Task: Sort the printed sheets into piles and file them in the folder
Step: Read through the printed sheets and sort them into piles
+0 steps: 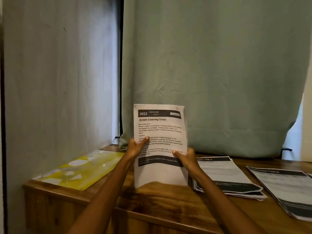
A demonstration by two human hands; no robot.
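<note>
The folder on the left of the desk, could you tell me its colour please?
Yellow with white patches, the folder in the head view.

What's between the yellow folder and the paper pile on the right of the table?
In the head view, the upright sheets that both hands grip stand on the table between folder and pile.

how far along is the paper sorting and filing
Partly done: two piles already lie on the table. In hand: left hand and right hand hold a stack of sheets upright. Left: filing, since the yellow folder lies closed.
</note>
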